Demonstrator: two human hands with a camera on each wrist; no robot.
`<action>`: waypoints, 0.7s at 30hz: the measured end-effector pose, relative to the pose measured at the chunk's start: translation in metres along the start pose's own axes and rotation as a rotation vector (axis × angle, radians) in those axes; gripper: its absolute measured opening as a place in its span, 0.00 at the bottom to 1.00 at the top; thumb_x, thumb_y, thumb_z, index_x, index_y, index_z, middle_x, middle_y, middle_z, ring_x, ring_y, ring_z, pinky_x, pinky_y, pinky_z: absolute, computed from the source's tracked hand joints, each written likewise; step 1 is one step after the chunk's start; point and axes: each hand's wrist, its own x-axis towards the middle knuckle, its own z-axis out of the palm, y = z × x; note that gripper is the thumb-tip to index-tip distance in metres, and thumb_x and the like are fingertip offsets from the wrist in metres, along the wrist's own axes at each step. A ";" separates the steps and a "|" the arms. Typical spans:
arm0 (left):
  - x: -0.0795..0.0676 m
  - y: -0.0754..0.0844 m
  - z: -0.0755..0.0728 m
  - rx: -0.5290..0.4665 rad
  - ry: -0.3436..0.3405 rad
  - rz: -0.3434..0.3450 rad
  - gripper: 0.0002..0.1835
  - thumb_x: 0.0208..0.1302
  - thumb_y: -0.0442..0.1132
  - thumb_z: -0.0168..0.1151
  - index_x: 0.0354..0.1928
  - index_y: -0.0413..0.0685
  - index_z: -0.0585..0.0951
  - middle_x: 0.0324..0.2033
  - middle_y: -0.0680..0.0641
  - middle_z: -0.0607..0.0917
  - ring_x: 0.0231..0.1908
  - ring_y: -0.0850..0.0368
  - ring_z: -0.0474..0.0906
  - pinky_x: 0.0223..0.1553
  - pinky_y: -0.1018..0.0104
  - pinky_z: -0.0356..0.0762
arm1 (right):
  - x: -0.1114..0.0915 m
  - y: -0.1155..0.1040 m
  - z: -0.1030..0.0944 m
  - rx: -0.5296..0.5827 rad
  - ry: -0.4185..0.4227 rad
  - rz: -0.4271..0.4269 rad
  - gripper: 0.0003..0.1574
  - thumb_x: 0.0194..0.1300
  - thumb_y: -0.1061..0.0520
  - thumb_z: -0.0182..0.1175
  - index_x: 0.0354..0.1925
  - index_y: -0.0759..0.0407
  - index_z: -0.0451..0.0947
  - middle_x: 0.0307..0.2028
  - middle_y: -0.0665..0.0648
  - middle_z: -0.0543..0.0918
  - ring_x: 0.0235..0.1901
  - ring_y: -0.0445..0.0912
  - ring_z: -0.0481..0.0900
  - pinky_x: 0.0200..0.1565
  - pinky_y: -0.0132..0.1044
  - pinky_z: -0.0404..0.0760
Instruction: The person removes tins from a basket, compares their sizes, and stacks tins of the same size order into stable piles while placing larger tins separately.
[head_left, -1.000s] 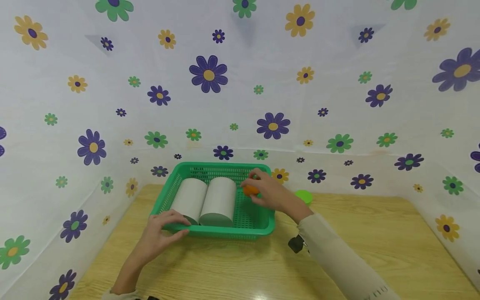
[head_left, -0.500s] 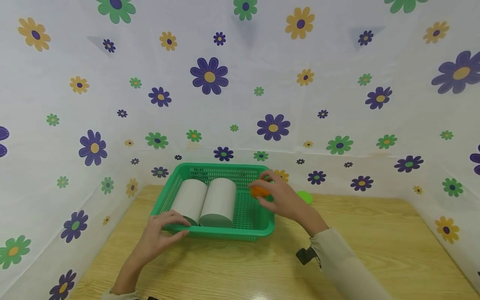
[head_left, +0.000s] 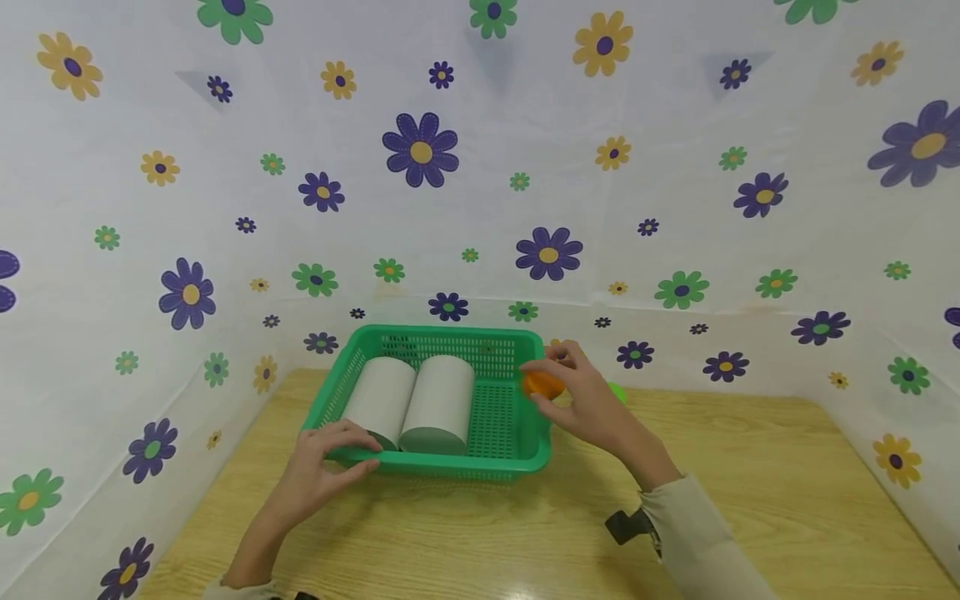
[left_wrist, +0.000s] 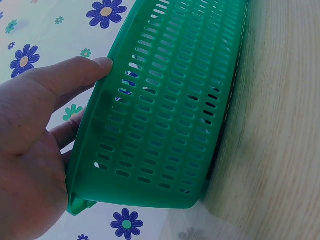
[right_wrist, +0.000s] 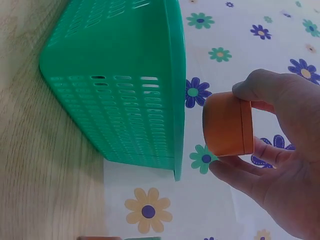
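A green slotted plastic basket (head_left: 532, 450) stands on the wooden table. My left hand (head_left: 318, 467) holds its front rim near the left corner, thumb outside and fingers over the edge; the left wrist view shows this hand (left_wrist: 45, 110) on the rim too. Between the thumb and fingers of my right hand (head_left: 592, 404) is a small orange container (head_left: 542, 384), held above the basket's right rim. In the right wrist view the orange container (right_wrist: 225, 125) is rounded, with a thin seam near one end, and appears apart from the basket.
Two white cylinders (head_left: 378, 400) lie side by side in the basket's left and middle part. A bright green round thing (head_left: 617, 392) sits on the table (head_left: 750, 467) behind my right hand, mostly covered. Flower-patterned white sheeting (head_left: 480, 208) encloses the table's back and sides.
My right hand has carried the orange container rightward, from over the basket's inside to above its right rim. The left hand and the basket have stayed put.
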 end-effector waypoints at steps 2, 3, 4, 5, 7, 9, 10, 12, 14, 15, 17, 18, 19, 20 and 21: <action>0.000 0.000 0.000 0.005 -0.002 -0.004 0.11 0.54 0.44 0.71 0.40 0.65 0.83 0.40 0.63 0.81 0.44 0.64 0.76 0.45 0.56 0.54 | -0.003 0.002 -0.001 0.011 0.014 0.010 0.24 0.58 0.59 0.66 0.53 0.46 0.77 0.50 0.57 0.66 0.49 0.51 0.72 0.43 0.40 0.79; 0.000 0.000 0.000 0.006 -0.003 -0.006 0.11 0.54 0.44 0.71 0.40 0.65 0.83 0.40 0.64 0.81 0.44 0.64 0.75 0.45 0.55 0.54 | -0.004 0.003 -0.002 0.020 0.022 0.018 0.24 0.58 0.59 0.66 0.53 0.46 0.77 0.50 0.57 0.66 0.49 0.51 0.72 0.42 0.39 0.79; 0.000 0.000 0.000 0.004 -0.004 -0.006 0.11 0.54 0.44 0.71 0.40 0.65 0.83 0.40 0.64 0.81 0.44 0.64 0.75 0.45 0.55 0.55 | -0.006 0.003 -0.002 0.028 0.031 0.027 0.24 0.58 0.59 0.66 0.53 0.46 0.77 0.50 0.57 0.66 0.48 0.50 0.73 0.42 0.39 0.79; 0.001 0.000 -0.001 0.007 -0.005 -0.011 0.11 0.54 0.45 0.71 0.40 0.65 0.83 0.40 0.64 0.81 0.44 0.65 0.75 0.45 0.55 0.54 | -0.007 0.004 -0.003 0.037 0.040 0.032 0.24 0.58 0.59 0.66 0.53 0.46 0.78 0.50 0.57 0.66 0.47 0.51 0.73 0.42 0.39 0.80; 0.001 0.000 -0.001 0.009 -0.006 -0.016 0.11 0.54 0.45 0.71 0.40 0.65 0.83 0.40 0.65 0.81 0.44 0.65 0.75 0.45 0.55 0.54 | -0.009 0.005 -0.003 0.069 0.055 0.051 0.24 0.58 0.59 0.66 0.53 0.47 0.78 0.49 0.57 0.66 0.47 0.51 0.74 0.41 0.39 0.80; 0.001 0.001 -0.001 0.009 -0.008 -0.022 0.11 0.54 0.46 0.71 0.40 0.65 0.83 0.40 0.65 0.81 0.44 0.65 0.75 0.45 0.55 0.54 | -0.012 0.005 -0.004 0.096 0.066 0.070 0.24 0.58 0.59 0.66 0.53 0.47 0.78 0.50 0.57 0.66 0.47 0.51 0.75 0.40 0.39 0.81; 0.001 0.001 -0.001 0.010 -0.009 -0.025 0.11 0.54 0.46 0.71 0.40 0.65 0.83 0.40 0.65 0.81 0.45 0.65 0.75 0.45 0.55 0.54 | -0.014 0.005 -0.005 0.112 0.071 0.075 0.24 0.58 0.59 0.66 0.53 0.47 0.78 0.50 0.57 0.65 0.47 0.52 0.75 0.39 0.40 0.81; 0.000 0.001 -0.001 0.014 -0.010 -0.031 0.11 0.54 0.46 0.71 0.40 0.66 0.83 0.40 0.65 0.81 0.45 0.65 0.75 0.44 0.55 0.54 | -0.016 0.005 -0.005 0.139 0.078 0.081 0.24 0.58 0.60 0.66 0.53 0.48 0.77 0.50 0.58 0.65 0.47 0.53 0.74 0.37 0.42 0.81; 0.001 0.002 -0.002 0.011 -0.012 -0.037 0.11 0.54 0.47 0.71 0.40 0.66 0.83 0.40 0.65 0.81 0.45 0.65 0.75 0.44 0.56 0.54 | -0.019 0.005 -0.006 0.153 0.085 0.073 0.24 0.58 0.61 0.66 0.54 0.49 0.77 0.50 0.59 0.65 0.47 0.54 0.74 0.37 0.44 0.81; 0.000 0.002 -0.002 0.010 -0.012 -0.037 0.11 0.54 0.47 0.71 0.40 0.66 0.83 0.40 0.65 0.81 0.45 0.65 0.75 0.44 0.55 0.54 | -0.020 0.005 -0.006 0.152 0.090 0.068 0.24 0.58 0.61 0.66 0.54 0.50 0.77 0.51 0.59 0.65 0.47 0.53 0.74 0.36 0.44 0.81; 0.000 0.001 -0.002 0.009 -0.011 -0.036 0.11 0.54 0.47 0.71 0.40 0.66 0.83 0.40 0.65 0.81 0.45 0.65 0.75 0.44 0.55 0.54 | -0.021 0.006 -0.007 0.145 0.100 0.063 0.24 0.58 0.60 0.66 0.54 0.49 0.77 0.51 0.59 0.66 0.47 0.52 0.73 0.37 0.43 0.81; 0.000 0.001 -0.002 0.007 -0.010 -0.036 0.11 0.54 0.47 0.71 0.40 0.66 0.83 0.40 0.65 0.81 0.45 0.65 0.75 0.45 0.55 0.54 | -0.022 0.007 -0.007 0.138 0.107 0.061 0.24 0.58 0.59 0.66 0.54 0.49 0.77 0.51 0.59 0.66 0.47 0.52 0.73 0.38 0.42 0.81; 0.000 0.000 -0.002 0.007 -0.009 -0.034 0.11 0.54 0.47 0.71 0.40 0.66 0.83 0.40 0.65 0.81 0.45 0.65 0.75 0.45 0.55 0.54 | -0.023 0.007 -0.007 0.130 0.113 0.064 0.24 0.58 0.59 0.66 0.54 0.48 0.77 0.51 0.58 0.66 0.47 0.51 0.72 0.39 0.41 0.81; 0.000 0.000 -0.001 0.007 -0.008 -0.029 0.11 0.55 0.46 0.71 0.40 0.66 0.83 0.40 0.65 0.81 0.44 0.65 0.75 0.44 0.55 0.54 | -0.024 0.007 -0.008 0.121 0.121 0.069 0.24 0.58 0.58 0.66 0.54 0.47 0.77 0.51 0.57 0.66 0.46 0.50 0.72 0.39 0.41 0.81; 0.000 -0.001 -0.001 0.009 -0.007 -0.027 0.11 0.55 0.46 0.71 0.40 0.66 0.83 0.40 0.65 0.81 0.44 0.65 0.75 0.44 0.56 0.54 | -0.025 0.008 -0.008 0.117 0.129 0.073 0.24 0.58 0.58 0.66 0.54 0.47 0.77 0.51 0.57 0.66 0.46 0.49 0.72 0.40 0.40 0.81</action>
